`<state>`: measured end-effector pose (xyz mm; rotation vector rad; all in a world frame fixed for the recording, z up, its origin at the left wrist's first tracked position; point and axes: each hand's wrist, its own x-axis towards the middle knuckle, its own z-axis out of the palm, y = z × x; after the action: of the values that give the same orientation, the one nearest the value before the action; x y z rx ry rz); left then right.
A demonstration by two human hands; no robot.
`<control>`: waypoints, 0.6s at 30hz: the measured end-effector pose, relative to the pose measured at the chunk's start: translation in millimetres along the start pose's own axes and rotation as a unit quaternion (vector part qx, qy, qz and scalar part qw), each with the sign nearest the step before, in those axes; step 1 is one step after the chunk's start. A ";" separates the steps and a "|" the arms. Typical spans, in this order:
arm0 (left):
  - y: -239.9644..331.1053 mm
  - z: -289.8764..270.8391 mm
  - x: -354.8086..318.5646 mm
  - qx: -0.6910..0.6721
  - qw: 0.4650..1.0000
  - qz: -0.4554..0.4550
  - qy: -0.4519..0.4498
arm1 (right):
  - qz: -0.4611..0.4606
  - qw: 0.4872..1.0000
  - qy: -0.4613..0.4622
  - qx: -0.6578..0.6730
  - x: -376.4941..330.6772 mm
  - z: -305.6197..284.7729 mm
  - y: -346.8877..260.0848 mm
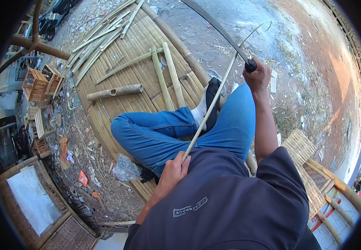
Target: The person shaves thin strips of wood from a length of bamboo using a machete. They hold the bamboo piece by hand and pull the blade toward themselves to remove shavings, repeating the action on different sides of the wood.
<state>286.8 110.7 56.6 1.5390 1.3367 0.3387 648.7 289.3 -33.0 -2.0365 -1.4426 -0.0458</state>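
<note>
My left hand is closed round the near end of a long, thin bamboo strip, close to my waist. From there the strip slants up and away to the right, and a thin sliver curls at its far end. My right hand grips the black handle of a machete, held out beyond my right knee. Its long, dark blade points up and to the left, crossing the strip just past the handle. Whether the edge is cutting into the strip, I cannot tell.
I sit on a bamboo-slat platform. Cut bamboo strips lie piled at its far left, with a hollow bamboo tube and split pieces nearer. Wooden crates stand at left. A clear plastic bag lies by my left knee.
</note>
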 end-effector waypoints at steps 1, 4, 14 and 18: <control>-0.8 0.7 -1.4 0.020 1.000 -0.001 0.003 | 0.029 0.999 0.003 0.015 0.9 1.5 -0.1; -4.2 -0.1 -11.4 0.066 0.998 -0.013 0.022 | 0.122 0.991 0.027 0.049 17.0 4.9 12.1; -17.9 -3.7 -12.6 0.035 0.997 -0.053 0.054 | 0.174 0.979 -0.024 0.104 16.1 -15.6 58.2; -17.8 -16.0 -7.0 0.001 0.996 -0.073 0.044 | 0.200 0.951 -0.149 0.181 -9.3 -0.2 22.7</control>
<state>262.4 110.2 51.8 1.4315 1.5095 0.3153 664.6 276.9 -47.1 -2.0362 -1.0726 0.6725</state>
